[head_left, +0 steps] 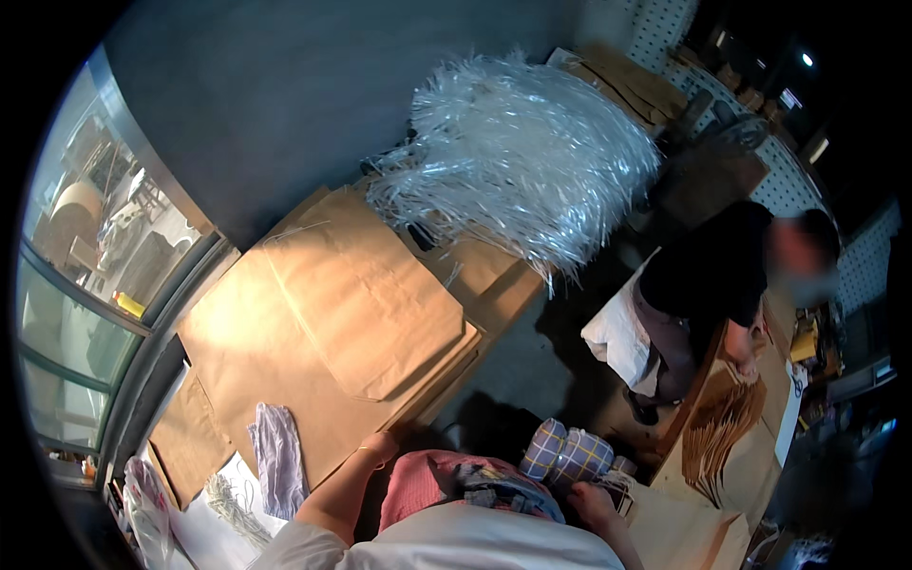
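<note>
Two bare hands of the wearer show: one left hand [381, 446] and one right hand [592, 503]. There is one co-worker in a dark top [712, 256]. One large heap of shiny, translucent plastic strips [532, 152], one broad stack of flat brown paper sheets [366, 294] and one fanned row of smaller brown paper pieces [720, 432] hold too many to count. There is one crumpled lilac cloth [277, 463], one off-white string bundle [235, 508], one metal-framed window [152, 161] and one small yellow object [128, 304].
</note>
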Motion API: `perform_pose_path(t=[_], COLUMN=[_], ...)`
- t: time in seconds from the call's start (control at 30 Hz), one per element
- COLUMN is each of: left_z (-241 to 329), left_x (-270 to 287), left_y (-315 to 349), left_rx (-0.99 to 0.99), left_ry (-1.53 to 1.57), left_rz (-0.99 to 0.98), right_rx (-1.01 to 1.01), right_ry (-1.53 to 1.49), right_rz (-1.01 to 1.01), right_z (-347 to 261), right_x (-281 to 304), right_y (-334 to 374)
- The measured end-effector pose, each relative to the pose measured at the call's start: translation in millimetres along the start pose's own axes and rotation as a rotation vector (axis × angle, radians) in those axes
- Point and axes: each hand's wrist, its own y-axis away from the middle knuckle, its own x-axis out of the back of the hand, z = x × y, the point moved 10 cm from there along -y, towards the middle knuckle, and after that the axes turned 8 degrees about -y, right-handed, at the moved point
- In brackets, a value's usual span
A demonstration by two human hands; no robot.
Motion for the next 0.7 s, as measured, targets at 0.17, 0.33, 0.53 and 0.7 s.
perform_pose_path(t=[0.17,0.33,0.53,0.7], left_z=[-34.1,-92.6,-37.3,28.9], left_x=[41.1,-24.5,25.3,89.1], left_y=[31.0,56.1,31.1,8.9], left_rx=[0.287,0.324,0.333,0.364], left_ry=[0.391,0.324,0.346,0.293], left_rz=[-0.021,0.115,0.239,0.243], right_rx=[0.092,0.244,0.225,0.43], right_ry=[0.06,0.01,0.125,0.221], right_rz=[-0.148,0.068,-0.229,-0.147], right_z=[-5.1,-56.9,-58.8,-121.5], right_x=[-3.3,46.4,53.8,99.1], right_y=[-91.3,-155.5,-231.0,-313.5])
